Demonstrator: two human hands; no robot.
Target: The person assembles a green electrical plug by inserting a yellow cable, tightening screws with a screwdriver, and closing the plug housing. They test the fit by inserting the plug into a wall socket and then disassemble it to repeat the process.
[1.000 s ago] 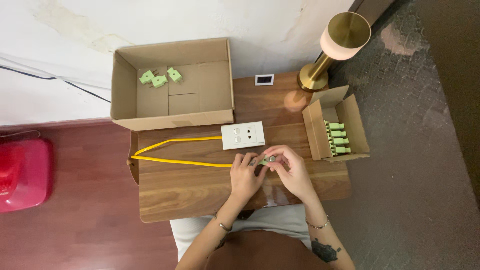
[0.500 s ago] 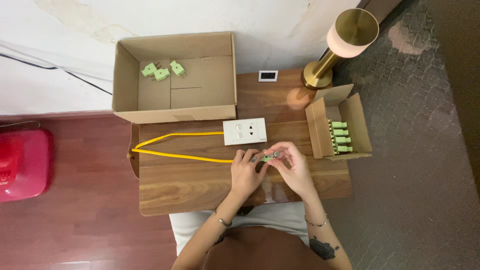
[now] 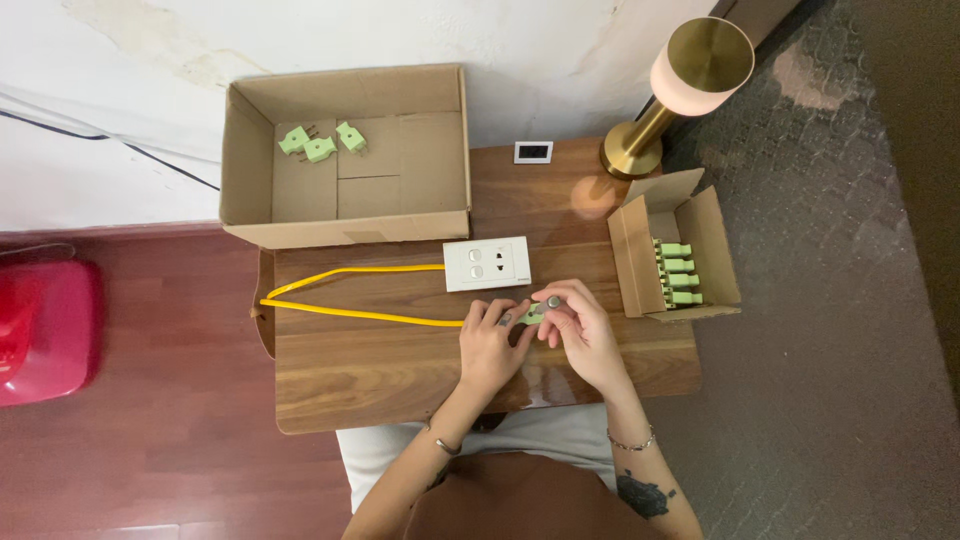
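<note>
Both hands meet over the front middle of the wooden table (image 3: 380,370). My left hand (image 3: 492,345) and my right hand (image 3: 578,325) pinch a small green plug (image 3: 534,312) between their fingertips. A yellow cable (image 3: 350,290) loops across the table from the white socket block (image 3: 487,264) and ends at the plug under my left fingers. The small open carton (image 3: 688,215) at the right holds several more green plugs (image 3: 676,272) standing in a row.
A large open cardboard box (image 3: 345,205) at the back left holds three green plugs (image 3: 320,142). A brass lamp (image 3: 680,90) stands at the back right corner, a small white display (image 3: 533,152) beside it. A red object (image 3: 40,330) lies on the floor at left.
The hands stay together at the plug with only small finger shifts. The view has drifted slightly as my head moved.
</note>
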